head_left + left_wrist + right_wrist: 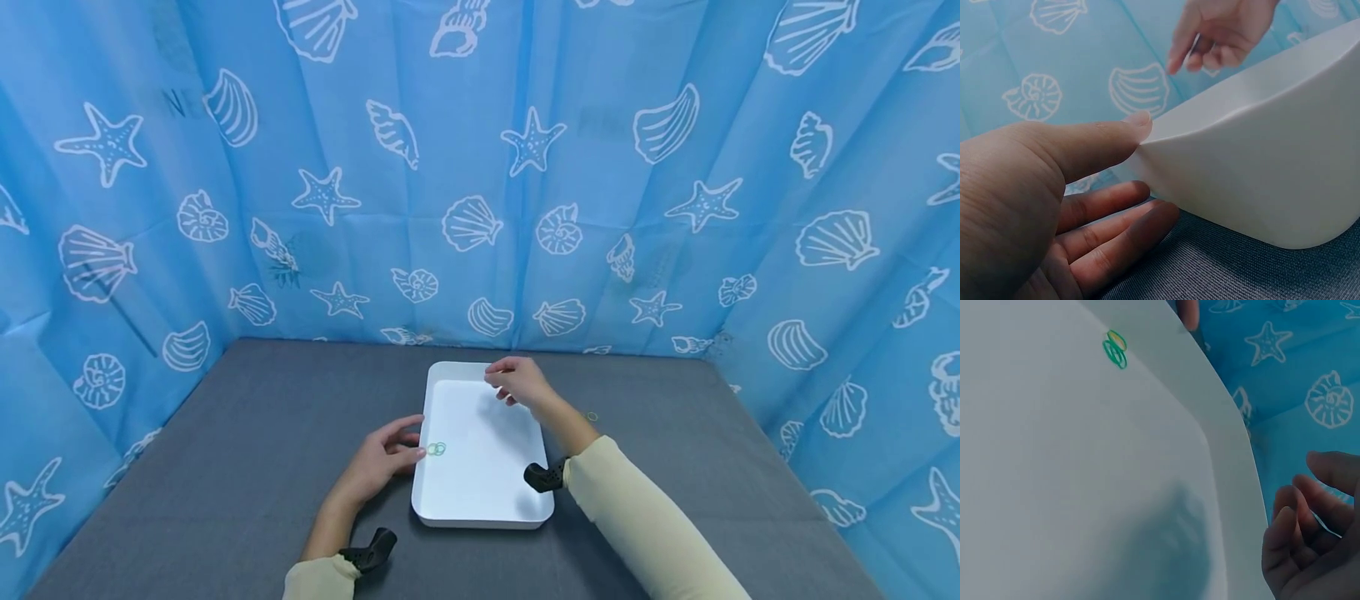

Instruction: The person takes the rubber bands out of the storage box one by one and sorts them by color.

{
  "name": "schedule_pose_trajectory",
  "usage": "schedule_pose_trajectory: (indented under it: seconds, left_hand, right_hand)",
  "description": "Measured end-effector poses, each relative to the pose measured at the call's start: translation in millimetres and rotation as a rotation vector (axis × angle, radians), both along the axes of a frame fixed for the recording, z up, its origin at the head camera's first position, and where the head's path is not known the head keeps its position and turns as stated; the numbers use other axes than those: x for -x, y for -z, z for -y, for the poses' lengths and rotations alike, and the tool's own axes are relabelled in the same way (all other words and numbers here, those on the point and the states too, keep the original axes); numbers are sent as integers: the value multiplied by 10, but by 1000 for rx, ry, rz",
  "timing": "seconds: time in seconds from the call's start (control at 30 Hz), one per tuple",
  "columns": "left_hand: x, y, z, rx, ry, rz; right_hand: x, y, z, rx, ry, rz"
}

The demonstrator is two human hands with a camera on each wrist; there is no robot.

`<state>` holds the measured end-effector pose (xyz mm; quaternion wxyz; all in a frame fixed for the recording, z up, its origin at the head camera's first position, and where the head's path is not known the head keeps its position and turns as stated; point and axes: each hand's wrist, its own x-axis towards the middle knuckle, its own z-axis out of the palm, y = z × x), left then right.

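A white rectangular tray [480, 508] lies on the grey cloth. My left hand [381, 458] is at its left side. In the left wrist view the thumb [1138, 125] touches the tray's rim and the other fingers extend beside the outer wall. Several thin green and yellow rings, like rubber bands [1115, 350], lie inside the tray along its left edge. Over the tray's far right corner hovers my right hand [519, 382], its fingers loosely bent. I see nothing between those fingers in the right wrist view.
Another thin ring [592, 416] lies on the grey table [285, 433], just right of the right forearm. A blue curtain [480, 167] with white shells and starfish surrounds the table's back and sides. Each wrist wears a black camera mount [543, 477].
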<state>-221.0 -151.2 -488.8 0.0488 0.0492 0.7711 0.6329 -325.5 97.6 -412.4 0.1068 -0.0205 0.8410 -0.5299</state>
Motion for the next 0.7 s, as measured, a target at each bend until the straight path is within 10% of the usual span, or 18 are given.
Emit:
schedule_pose_trajectory:
  seconds: [0.37, 0.7]
  left_hand:
    - [14, 6, 22, 10, 10, 7]
    - [16, -10, 15, -1, 21, 8]
  right_hand:
    - [-119, 215, 352, -209, -332, -126]
    - [-145, 320, 504, -254, -545, -74]
